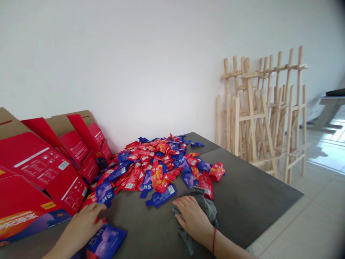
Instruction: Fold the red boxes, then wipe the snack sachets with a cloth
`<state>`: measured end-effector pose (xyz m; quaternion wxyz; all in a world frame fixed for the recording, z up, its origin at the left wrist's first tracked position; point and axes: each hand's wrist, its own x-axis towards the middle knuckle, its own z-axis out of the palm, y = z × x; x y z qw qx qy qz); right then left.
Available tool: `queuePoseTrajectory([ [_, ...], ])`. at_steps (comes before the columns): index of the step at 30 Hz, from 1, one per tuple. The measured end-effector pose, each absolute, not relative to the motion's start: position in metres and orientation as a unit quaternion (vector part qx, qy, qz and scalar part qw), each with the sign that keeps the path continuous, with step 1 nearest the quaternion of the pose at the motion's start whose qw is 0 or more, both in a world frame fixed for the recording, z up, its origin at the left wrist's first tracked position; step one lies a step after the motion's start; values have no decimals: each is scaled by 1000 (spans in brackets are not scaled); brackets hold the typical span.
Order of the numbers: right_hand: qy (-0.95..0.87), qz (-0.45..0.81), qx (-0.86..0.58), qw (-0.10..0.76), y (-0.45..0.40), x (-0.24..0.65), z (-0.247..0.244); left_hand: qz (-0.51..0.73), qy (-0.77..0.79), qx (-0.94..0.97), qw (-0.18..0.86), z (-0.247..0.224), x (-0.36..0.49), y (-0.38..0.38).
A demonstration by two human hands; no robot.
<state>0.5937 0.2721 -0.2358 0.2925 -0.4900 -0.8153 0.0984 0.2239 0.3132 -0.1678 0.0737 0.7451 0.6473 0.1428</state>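
Note:
A grey cloth (207, 207) lies bunched on the dark table, and my right hand (192, 217) presses on it with the fingers wrapped over its near left part. A red cord circles that wrist. My left hand (86, 223) is at the lower left, beside the red boxes, its thumb and fingers apart over some pouches. Just right of it lies a blue pouch (107, 239); whether the fingertips touch anything is hard to see. A large heap of red and blue pouches (156, 176) spreads across the table beyond both hands.
Open red cardboard boxes (35, 180) stand in a row at the left. The dark table's (250, 194) right edge runs diagonally. Wooden easels (250, 118) lean together beyond it, and a white wall rises behind. One blue pouch (197, 144) lies near the far edge.

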Motion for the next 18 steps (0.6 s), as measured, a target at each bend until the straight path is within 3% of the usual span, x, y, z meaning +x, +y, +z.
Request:
queuePoseTrajectory([
  [1, -814, 105, -488, 297, 272, 594, -235, 123, 640, 758, 23, -170, 243, 313],
  [8, -802, 70, -512, 298, 265, 599, -231, 66, 516, 854, 4, -197, 382, 311],
  [13, -793, 67, -558, 237, 254, 610, -230, 32, 466, 884, -17, -203, 386, 300],
  [18, -817, 115, -524, 211, 248, 619, -220, 87, 489, 867, -30, -214, 377, 294],
])
